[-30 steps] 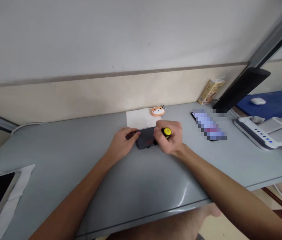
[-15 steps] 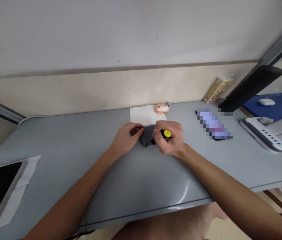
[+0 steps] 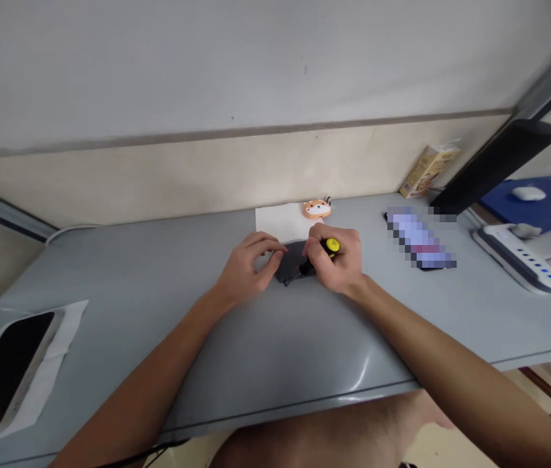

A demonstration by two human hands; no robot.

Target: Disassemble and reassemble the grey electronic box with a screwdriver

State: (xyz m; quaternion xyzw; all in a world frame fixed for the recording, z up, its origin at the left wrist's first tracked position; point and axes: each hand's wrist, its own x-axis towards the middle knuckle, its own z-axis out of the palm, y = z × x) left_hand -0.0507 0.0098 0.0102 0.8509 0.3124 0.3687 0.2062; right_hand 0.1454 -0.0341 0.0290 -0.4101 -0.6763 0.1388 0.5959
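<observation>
Two bare hands meet over a small dark flat device [image 3: 295,261] near the far middle of the grey counter [image 3: 158,305], seen from the head camera. The left hand [image 3: 248,270] comes in from the lower left. Its fingers are bent over the device's left end and its grip is closed lightly on that edge, holding it down on the counter. The right hand [image 3: 337,265] is clenched round a screwdriver [image 3: 328,247] with a yellow and black handle. The yellow cap pokes out above the knuckles and the dark shaft slants down and left onto the device's right part. The tip itself is hidden by the fingers.

Just behind the device lies a white sheet of paper [image 3: 280,220], and an orange animal-face trinket [image 3: 317,208] sits at its far right corner, close to the wall. To the right, well apart from the hands, a phone [image 3: 421,239] lies flat, its screen blurred out. Beyond it a tan carton [image 3: 430,170] leans at the wall beside a dark tilted panel [image 3: 499,162]. A white unit with blue lights [image 3: 529,259] sits at the right edge. At the near left corner a dark-screened tablet [image 3: 4,367] rests on a white cloth [image 3: 55,344].
</observation>
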